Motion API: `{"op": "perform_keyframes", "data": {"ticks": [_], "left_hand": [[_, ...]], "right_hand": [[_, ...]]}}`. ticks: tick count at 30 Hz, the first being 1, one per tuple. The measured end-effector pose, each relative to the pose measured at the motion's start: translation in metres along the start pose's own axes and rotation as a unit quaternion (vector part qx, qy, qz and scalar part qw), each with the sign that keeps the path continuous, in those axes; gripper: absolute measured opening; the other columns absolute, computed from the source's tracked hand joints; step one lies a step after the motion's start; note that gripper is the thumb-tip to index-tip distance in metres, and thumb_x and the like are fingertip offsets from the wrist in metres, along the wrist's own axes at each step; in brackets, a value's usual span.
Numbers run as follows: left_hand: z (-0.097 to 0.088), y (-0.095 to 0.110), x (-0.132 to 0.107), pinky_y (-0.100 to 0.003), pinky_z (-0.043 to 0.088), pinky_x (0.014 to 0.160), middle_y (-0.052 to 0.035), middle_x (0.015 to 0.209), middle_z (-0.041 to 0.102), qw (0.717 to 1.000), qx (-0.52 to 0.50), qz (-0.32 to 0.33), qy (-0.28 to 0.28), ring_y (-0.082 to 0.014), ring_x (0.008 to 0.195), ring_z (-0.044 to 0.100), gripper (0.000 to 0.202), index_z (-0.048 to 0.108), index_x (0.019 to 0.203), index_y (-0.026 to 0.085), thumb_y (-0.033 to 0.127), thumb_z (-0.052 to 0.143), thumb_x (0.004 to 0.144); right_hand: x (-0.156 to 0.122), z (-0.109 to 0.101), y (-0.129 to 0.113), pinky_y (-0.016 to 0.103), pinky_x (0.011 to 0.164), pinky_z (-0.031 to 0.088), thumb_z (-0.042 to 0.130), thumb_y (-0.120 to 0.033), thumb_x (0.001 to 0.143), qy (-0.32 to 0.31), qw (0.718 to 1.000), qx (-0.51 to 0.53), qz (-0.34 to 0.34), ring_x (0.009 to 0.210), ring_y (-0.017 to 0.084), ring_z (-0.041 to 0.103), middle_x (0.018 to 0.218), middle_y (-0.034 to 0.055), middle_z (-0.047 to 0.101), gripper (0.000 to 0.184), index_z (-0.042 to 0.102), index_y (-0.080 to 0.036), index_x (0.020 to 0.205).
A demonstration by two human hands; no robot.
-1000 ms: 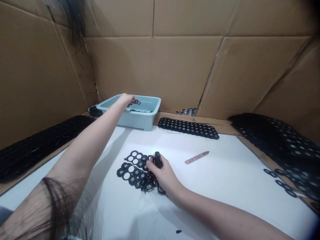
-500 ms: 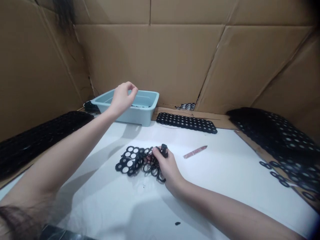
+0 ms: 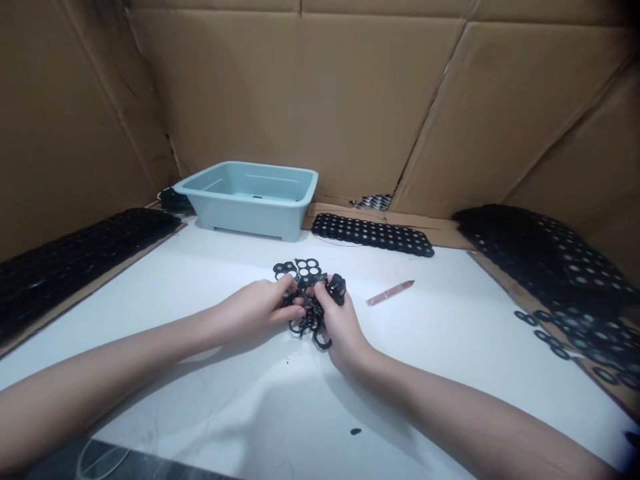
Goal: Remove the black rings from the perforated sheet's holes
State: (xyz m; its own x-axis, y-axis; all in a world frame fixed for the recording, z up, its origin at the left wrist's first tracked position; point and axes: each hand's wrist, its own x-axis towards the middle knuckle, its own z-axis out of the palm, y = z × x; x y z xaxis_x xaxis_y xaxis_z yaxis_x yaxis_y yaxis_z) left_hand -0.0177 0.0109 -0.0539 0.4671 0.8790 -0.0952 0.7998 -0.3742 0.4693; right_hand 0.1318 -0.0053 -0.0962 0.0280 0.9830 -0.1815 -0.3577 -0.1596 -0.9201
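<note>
My right hand grips a crumpled black sheet of joined rings above the middle of the white table. From the left, my left hand has its fingers closed at the same ring sheet, thumb and forefinger pinching near its centre. Part of the sheet spreads beyond the fingers, with white showing through some rings and others filled. What sits right between the left fingertips is partly hidden. A thin pinkish pointed strip lies to the right of my hands.
A light blue basin stands at the back left, a few dark bits inside. Beside it lies a flat black ring sheet. Stacks of dark sheets line the left edge, and more the right, with loose rings. Cardboard walls surround the table.
My left hand has come down from above the blue basin to the ring sheet and closed on it. My right hand keeps its grip. The view has tilted slightly.
</note>
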Motion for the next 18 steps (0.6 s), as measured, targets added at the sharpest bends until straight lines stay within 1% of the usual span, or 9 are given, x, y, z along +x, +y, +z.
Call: {"op": "perform_keyframes", "data": {"ticks": [3,5,7,9,11,12,16,18], "left_hand": [[0.005,0.002,-0.002,-0.025,0.032,0.051,-0.0011,0.067,0.058,0.999,-0.05,-0.013,-0.003,-0.0173,0.058,0.053,0.031,0.044,0.092,0.021,0.049,0.046,0.078],[0.006,0.003,-0.002,-0.025,0.032,0.052,0.0002,0.066,0.058,0.997,-0.075,-0.02,0.002,-0.0164,0.058,0.052,0.027,0.043,0.089,0.021,0.046,0.047,0.078],[0.006,0.003,-0.002,-0.025,0.032,0.051,0.0008,0.064,0.057,0.996,-0.085,-0.022,0.009,-0.016,0.057,0.051,0.024,0.043,0.086,0.022,0.044,0.047,0.079],[0.007,0.0,-0.003,-0.025,0.031,0.051,0.0008,0.064,0.056,0.996,-0.088,-0.018,0.014,-0.0161,0.057,0.051,0.023,0.043,0.085,0.022,0.043,0.048,0.078],[0.008,-0.004,-0.003,-0.025,0.031,0.051,0.0008,0.065,0.056,0.996,-0.092,-0.01,0.016,-0.0162,0.058,0.051,0.025,0.043,0.086,0.022,0.043,0.051,0.076],[0.008,-0.006,-0.003,-0.025,0.031,0.051,0.0011,0.065,0.055,0.995,-0.098,-0.006,0.015,-0.016,0.059,0.05,0.026,0.043,0.086,0.022,0.043,0.052,0.075],[0.009,-0.011,-0.002,-0.025,0.029,0.05,0.0031,0.059,0.048,0.989,-0.149,0.001,0.008,-0.0141,0.056,0.045,0.024,0.044,0.085,0.022,0.043,0.052,0.076],[0.012,-0.012,0.0,-0.024,0.027,0.049,0.0033,0.058,0.045,0.975,-0.22,-0.004,0.0,-0.0124,0.053,0.041,0.022,0.044,0.081,0.021,0.042,0.049,0.078]], "right_hand": [[0.003,-0.001,0.003,0.029,0.068,0.048,0.054,-0.039,0.075,-0.004,1.0,-0.027,0.016,0.076,0.016,0.06,0.086,0.0036,0.061,0.024,0.05,-0.02,0.089],[0.004,-0.001,0.003,0.029,0.067,0.047,0.053,-0.04,0.076,-0.014,0.999,-0.046,0.025,0.08,0.018,0.059,0.089,0.0059,0.062,0.027,0.052,-0.018,0.092],[0.003,0.0,0.001,0.029,0.067,0.047,0.053,-0.044,0.076,-0.049,0.997,-0.054,0.023,0.081,0.018,0.059,0.089,0.007,0.062,0.032,0.054,-0.017,0.094],[0.001,0.0,-0.002,0.028,0.068,0.046,0.057,-0.045,0.073,-0.099,0.993,-0.063,0.022,0.078,0.017,0.059,0.086,0.0067,0.062,0.035,0.056,-0.016,0.093],[-0.002,0.001,-0.006,0.028,0.067,0.046,0.063,-0.041,0.069,-0.136,0.987,-0.074,0.033,0.074,0.016,0.059,0.082,0.0058,0.063,0.035,0.059,-0.014,0.091],[-0.003,0.001,-0.007,0.027,0.066,0.046,0.064,-0.039,0.068,-0.143,0.985,-0.082,0.044,0.07,0.015,0.058,0.078,0.0052,0.063,0.033,0.06,-0.014,0.089],[-0.004,0.002,-0.012,0.025,0.055,0.042,0.062,-0.035,0.069,-0.126,0.983,-0.106,0.079,0.054,0.012,0.054,0.065,0.0021,0.059,0.025,0.059,-0.013,0.082],[-0.004,0.003,-0.013,0.025,0.052,0.041,0.061,-0.03,0.069,-0.114,0.984,-0.106,0.08,0.052,0.011,0.053,0.065,0.0012,0.058,0.021,0.057,-0.014,0.082]]}}
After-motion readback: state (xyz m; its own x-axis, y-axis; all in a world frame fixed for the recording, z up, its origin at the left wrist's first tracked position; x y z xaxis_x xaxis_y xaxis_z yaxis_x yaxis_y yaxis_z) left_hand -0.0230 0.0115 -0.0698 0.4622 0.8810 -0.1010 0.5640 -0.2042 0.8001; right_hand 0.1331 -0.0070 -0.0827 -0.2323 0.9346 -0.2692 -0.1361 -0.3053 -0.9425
